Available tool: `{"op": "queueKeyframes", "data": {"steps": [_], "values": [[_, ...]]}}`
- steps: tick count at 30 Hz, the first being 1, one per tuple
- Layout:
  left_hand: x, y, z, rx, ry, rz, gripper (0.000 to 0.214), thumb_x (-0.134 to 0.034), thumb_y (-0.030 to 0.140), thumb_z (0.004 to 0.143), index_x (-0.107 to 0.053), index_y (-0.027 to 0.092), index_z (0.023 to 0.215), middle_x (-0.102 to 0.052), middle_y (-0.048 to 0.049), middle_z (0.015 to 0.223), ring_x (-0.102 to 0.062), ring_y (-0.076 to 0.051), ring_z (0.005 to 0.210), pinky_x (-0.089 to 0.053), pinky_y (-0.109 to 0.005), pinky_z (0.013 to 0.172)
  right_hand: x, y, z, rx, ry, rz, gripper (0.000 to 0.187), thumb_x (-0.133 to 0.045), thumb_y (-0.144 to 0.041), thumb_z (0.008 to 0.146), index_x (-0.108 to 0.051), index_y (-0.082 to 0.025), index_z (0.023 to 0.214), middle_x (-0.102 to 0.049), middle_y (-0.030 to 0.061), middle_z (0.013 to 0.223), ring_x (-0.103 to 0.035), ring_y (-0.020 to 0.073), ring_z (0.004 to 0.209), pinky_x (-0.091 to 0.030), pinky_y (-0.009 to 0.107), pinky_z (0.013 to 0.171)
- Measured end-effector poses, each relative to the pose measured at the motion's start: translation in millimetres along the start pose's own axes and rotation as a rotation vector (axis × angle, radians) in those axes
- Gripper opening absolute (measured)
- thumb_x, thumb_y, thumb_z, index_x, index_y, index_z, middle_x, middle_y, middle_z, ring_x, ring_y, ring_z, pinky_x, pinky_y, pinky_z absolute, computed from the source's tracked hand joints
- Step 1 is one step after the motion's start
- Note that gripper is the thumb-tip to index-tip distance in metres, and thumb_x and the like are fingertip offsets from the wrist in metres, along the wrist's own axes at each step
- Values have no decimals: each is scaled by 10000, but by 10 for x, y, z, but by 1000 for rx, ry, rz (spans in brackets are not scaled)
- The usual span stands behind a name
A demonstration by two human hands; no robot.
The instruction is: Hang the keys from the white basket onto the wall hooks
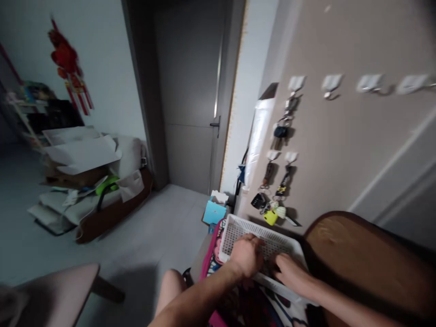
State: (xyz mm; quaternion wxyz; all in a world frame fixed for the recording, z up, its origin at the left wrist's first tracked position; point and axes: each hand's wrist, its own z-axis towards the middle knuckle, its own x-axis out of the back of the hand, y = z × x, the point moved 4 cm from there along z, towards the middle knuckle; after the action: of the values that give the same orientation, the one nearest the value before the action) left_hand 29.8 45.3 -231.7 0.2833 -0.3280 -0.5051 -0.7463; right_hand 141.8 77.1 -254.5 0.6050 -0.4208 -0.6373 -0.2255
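Down in the white basket (233, 232), my left hand (247, 255) curled, my right hand (285, 269) near it, can't tell what they hold.

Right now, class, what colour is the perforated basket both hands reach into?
The perforated basket is white; the head view shows it best.

A pink-edged patterned cloth (259, 302) lies beneath the white perforated basket (235, 234), which rests directly on it.
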Motion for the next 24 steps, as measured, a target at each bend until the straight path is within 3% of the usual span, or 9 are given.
{"op": "queueKeyframes", "data": {"steps": [6, 10, 14, 19, 24], "values": [[-6, -46, 5, 19, 65, 13, 304, -330, 194, 652, -481, 168, 915, -513, -35, 865, -455, -139, 804, -349, -252, 758, 121, -12, 36, 2, 84, 14, 117, -335, -167, 607, -443, -174, 560, -554, 44, 606, -502, 146, 589, -345, 228, 545], [-36, -80, 73, 97, -17, 39, 349, -397, 172, 598, -475, 143, 936, -506, -76, 899, -440, -173, 828, -350, -296, 746, 323, -32, 110, -27, 135, 97, 94, -356, -229, 585, -369, -195, 498, -463, -4, 452, -426, 119, 449, -321, 222, 456], [-44, -70, 114, 114, -90, 27, 307, -410, 206, 604, -517, 140, 884, -531, -93, 876, -446, -194, 826, -352, -322, 733, 465, -94, 134, -118, 71, 395, 134, -364, -305, 557, -368, -191, 486, -391, -28, 393, -385, 103, 396, -311, 218, 414], [-3, -107, 113, 108, -15, -250, 309, -297, 267, 704, -523, 159, 885, -555, -40, 825, -470, -134, 741, -367, -231, 679, 654, -283, 82, -120, 126, 686, 220, -435, -373, 539, -463, -172, 627, -474, -8, 513, -448, 108, 486, -365, 221, 490], [-17, -138, 166, 181, -52, -539, 321, -351, 322, 682, -556, 107, 804, -535, -17, 649, -439, -103, 581, -358, -205, 554, 691, -272, 111, -53, 180, 701, 261, -467, -353, 542, -525, -150, 696, -547, 37, 661, -491, 148, 632, -384, 249, 592]]}}
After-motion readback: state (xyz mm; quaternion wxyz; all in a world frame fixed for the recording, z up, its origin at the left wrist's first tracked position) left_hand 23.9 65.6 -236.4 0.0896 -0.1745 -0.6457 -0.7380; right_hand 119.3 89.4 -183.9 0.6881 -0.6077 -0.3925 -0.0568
